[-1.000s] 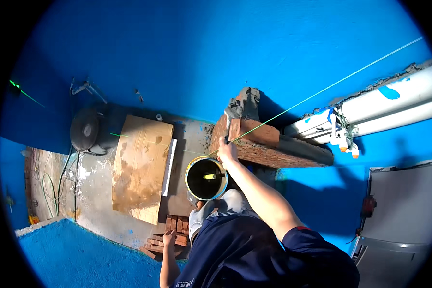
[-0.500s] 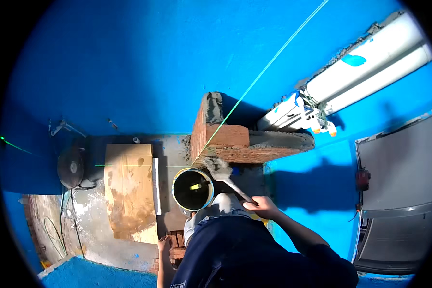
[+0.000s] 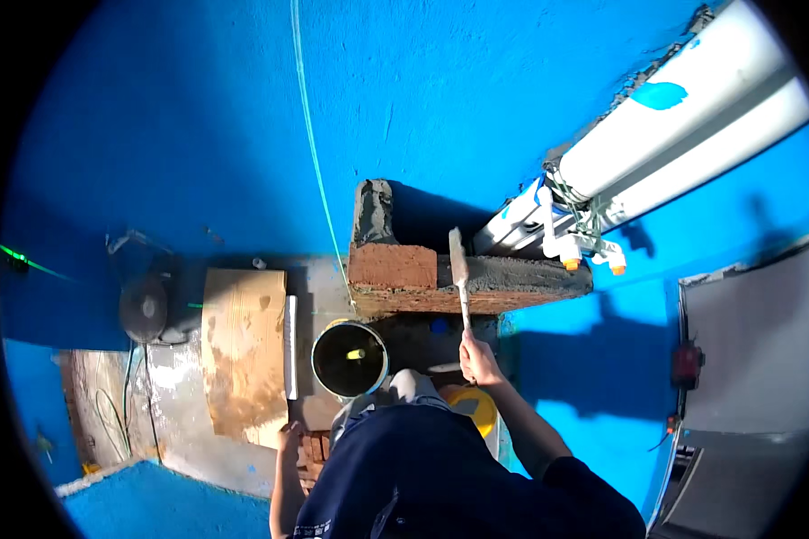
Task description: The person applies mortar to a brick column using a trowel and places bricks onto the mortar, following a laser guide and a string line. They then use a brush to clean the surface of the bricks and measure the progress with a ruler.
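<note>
In my right hand point(image 3: 481, 359) is the handle of a trowel point(image 3: 459, 268), fingers wrapped round it. Its mortar-smeared blade points away from me and is turned nearly edge-on, over the low brick wall point(image 3: 485, 301). Grey mortar point(image 3: 521, 272) covers the wall's top to the right of a brick point(image 3: 393, 267). I cannot tell whether the blade touches the mortar. My left hand point(image 3: 289, 436) hangs low with nothing visible in it, fingers loosely bent and apart, near stacked bricks point(image 3: 313, 454) and the cardboard's lower corner. Before me stands a dark bucket point(image 3: 315, 366) with something yellow inside.
Stained cardboard point(image 3: 247, 350) lies on the floor at left, beside a round dark fan-like thing point(image 3: 143, 308). White pipes point(image 3: 674, 117) run down the blue wall point(image 3: 198, 108) at right. A green string point(image 3: 307, 117) reaches the brick corner. A yellow-topped bucket point(image 3: 473, 409) stands by my right leg.
My right hand has moved forward and the trowel has swung from beside the bucket up over the brick wall, its blade turning edge-on. My left hand has shifted slightly left and forward.
</note>
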Motion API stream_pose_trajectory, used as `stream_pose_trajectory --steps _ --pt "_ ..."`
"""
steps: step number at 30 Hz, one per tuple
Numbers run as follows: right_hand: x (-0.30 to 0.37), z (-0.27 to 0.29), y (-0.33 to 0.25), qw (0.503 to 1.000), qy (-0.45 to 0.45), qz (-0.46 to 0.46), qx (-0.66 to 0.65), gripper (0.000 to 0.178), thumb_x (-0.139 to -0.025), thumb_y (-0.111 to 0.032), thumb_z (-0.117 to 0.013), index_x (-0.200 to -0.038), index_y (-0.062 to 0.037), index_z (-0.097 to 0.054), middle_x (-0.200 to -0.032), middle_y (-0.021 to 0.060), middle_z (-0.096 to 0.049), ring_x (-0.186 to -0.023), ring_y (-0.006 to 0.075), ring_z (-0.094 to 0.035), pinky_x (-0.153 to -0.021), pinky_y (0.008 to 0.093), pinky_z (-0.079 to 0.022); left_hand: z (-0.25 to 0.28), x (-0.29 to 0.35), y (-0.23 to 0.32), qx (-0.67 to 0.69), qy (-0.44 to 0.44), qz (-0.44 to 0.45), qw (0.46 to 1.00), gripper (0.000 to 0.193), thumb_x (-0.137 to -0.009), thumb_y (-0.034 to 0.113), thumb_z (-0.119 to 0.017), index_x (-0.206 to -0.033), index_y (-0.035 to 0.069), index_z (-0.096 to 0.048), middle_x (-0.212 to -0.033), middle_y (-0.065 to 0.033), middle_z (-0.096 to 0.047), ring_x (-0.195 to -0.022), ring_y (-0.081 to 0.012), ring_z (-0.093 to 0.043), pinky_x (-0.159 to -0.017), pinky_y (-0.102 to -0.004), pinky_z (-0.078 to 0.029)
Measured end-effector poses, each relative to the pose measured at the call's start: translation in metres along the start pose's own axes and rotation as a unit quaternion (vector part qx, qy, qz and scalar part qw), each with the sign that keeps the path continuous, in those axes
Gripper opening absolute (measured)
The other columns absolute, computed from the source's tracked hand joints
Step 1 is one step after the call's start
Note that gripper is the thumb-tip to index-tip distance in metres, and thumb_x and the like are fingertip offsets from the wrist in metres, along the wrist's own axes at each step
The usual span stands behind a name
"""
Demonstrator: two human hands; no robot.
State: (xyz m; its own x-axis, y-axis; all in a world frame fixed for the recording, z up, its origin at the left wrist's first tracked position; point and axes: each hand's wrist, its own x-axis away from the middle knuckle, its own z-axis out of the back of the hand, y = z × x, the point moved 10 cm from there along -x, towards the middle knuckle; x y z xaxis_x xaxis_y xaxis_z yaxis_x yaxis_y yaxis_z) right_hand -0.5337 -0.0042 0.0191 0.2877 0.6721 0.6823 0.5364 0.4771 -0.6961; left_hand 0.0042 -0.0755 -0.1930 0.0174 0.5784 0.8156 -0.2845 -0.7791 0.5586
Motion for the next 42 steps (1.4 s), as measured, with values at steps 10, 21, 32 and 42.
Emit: stream_pose_trajectory --steps 10,21,32,42 --pt "0.034 0.03 -0.09 0.83 0.077 0.283 0.473 0.04 -0.093 -0.039 -0.054 -0.079 -0.0011 -0.056 -0.059 0.0167 -0.053 -0.055 0.036 -0.057 -0.049 0.0416 -0.04 -0.048 0.08 -0.007 0.003 0.047 -0.085 0.995 0.025 -0.083 0.023 -0.064 -0.095 0.002 -0.067 -0.072 -0.0039 -0.062 -0.063 -0.0112 -0.055 -0.057 -0.0269 -0.045" --pt "-0.055 0.082 -0.095 0.609 -0.047 0.171 0.773 0.049 -0.084 -0.052 -0.057 -0.077 -0.0034 -0.062 -0.077 0.0227 -0.063 -0.077 0.0431 -0.06 -0.068 0.0508 -0.047 -0.103 0.15 -0.113 0.071 0.114 0.071 0.988 0.021 -0.083 0.017 -0.065 -0.092 -0.001 -0.068 -0.069 -0.0032 -0.062 -0.057 -0.0112 -0.055 -0.05 -0.0256 -0.043" --pt "-0.088 0.013 -0.101 0.622 -0.103 0.161 0.759 0.052 -0.085 -0.052 -0.055 -0.079 -0.001 -0.061 -0.082 0.0233 -0.063 -0.081 0.0425 -0.06 -0.069 0.0504 -0.046 -0.118 0.168 -0.107 0.149 0.184 0.05 0.97 0.028 -0.085 0.019 -0.065 -0.1 -0.005 -0.066 -0.077 -0.0051 -0.066 -0.064 -0.0115 -0.059 -0.058 -0.0253 -0.046" --pt "-0.087 -0.042 -0.088 0.643 -0.066 0.127 0.753 0.049 -0.086 -0.051 -0.055 -0.082 -0.0025 -0.059 -0.083 0.0222 -0.063 -0.082 0.0394 -0.061 -0.071 0.049 -0.046 -0.104 0.173 -0.137 0.187 0.188 0.072 0.961 0.022 -0.085 0.017 -0.065 -0.097 -0.001 -0.067 -0.072 -0.0034 -0.064 -0.058 -0.0105 -0.056 -0.052 -0.0239 -0.043"
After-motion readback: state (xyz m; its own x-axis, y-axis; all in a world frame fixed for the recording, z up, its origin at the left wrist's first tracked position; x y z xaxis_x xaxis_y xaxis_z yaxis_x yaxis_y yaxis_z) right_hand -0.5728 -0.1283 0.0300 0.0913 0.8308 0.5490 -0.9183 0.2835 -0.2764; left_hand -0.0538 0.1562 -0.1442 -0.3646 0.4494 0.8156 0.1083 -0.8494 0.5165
